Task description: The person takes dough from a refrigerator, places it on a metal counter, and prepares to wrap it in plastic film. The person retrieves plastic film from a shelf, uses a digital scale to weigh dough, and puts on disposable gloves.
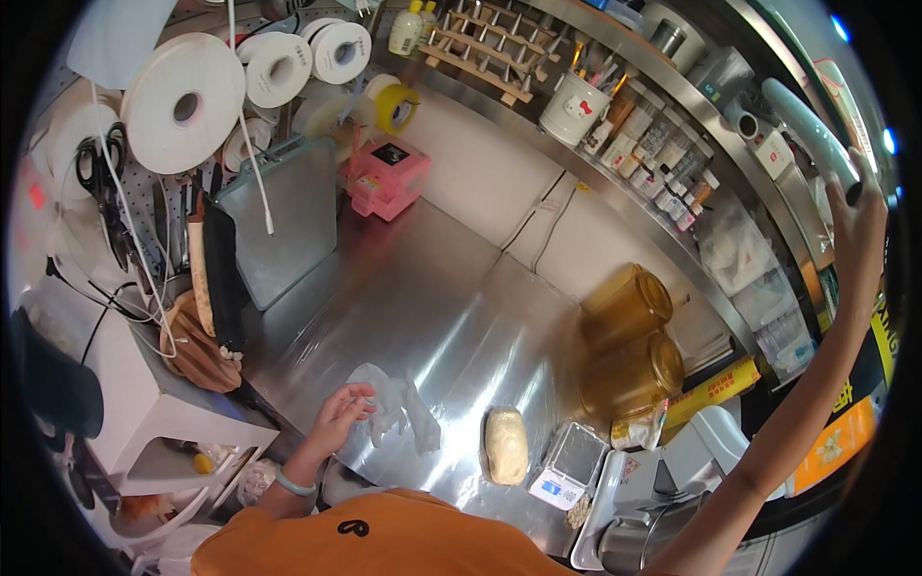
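My left hand (343, 417), with a pale bangle at the wrist, is over the near part of the steel table (413, 278). Its fingers are loosely bent and apart, beside a crumpled translucent plastic glove or bag (396, 408); I see no grip on it. My right hand (858, 197) is raised far to the right at shelf height. Its fingers wrap the lower end of a long pale tube-shaped roll (810, 127). On the table's near side lies a cream-coloured oblong, dough-like log (506, 445). Right of it sits a clear plastic box (569, 463) with a label.
Two amber lidded jars (629, 300) stand at the right, near a yellow long box (715, 392) and a white appliance (663, 470). A pink box (386, 176) and a grey board (283, 221) are at the far left. Steel shelves (538, 125) hang above the back wall.
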### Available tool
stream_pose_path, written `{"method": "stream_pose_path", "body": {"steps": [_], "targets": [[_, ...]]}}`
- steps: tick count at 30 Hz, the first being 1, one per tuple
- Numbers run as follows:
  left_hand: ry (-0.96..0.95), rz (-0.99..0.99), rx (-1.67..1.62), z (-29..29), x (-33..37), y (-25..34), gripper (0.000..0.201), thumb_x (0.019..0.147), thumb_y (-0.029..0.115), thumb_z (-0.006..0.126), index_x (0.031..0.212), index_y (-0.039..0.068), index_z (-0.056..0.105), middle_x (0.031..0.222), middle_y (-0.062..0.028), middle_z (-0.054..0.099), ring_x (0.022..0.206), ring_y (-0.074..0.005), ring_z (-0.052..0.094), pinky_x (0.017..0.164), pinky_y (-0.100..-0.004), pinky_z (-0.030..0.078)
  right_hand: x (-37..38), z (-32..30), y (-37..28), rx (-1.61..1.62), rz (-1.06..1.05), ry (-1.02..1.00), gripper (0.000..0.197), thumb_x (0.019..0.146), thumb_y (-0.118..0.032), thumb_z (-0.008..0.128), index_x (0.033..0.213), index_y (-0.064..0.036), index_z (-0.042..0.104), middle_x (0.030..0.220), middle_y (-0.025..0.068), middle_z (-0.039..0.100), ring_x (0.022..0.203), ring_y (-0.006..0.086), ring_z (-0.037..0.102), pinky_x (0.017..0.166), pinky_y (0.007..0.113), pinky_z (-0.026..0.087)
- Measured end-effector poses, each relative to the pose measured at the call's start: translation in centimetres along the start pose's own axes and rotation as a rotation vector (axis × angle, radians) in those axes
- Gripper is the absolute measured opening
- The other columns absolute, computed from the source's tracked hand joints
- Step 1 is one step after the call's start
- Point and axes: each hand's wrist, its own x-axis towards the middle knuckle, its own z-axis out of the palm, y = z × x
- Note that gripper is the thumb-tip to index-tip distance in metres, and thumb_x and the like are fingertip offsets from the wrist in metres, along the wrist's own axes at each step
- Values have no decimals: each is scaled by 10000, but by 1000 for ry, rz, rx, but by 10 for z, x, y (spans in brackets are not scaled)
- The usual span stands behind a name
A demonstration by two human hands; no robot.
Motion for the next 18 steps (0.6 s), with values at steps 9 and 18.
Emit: {"method": "stream_pose_path", "body": {"steps": [9, 18], "targets": [[23, 130, 1, 11, 7, 19, 278, 940, 172, 465, 1172, 22, 495, 1159, -81, 546, 959, -173, 586, 814, -280, 439, 92, 169, 25, 100, -96, 29, 527, 816, -351, 599, 1242, -63, 482, 989, 197, 621, 912, 372, 604, 776, 427, 468], [129, 48, 37, 1, -21, -5, 289, 949, 197, 436, 1167, 19, 499, 1169, -76, 545, 965, -171, 583, 833, -294, 448, 104, 281, 30, -374, -20, -147, 938, 778, -780, 262, 1438, -117, 195, 1435, 283, 202, 1357, 392, 150, 1089, 445, 180]]}}
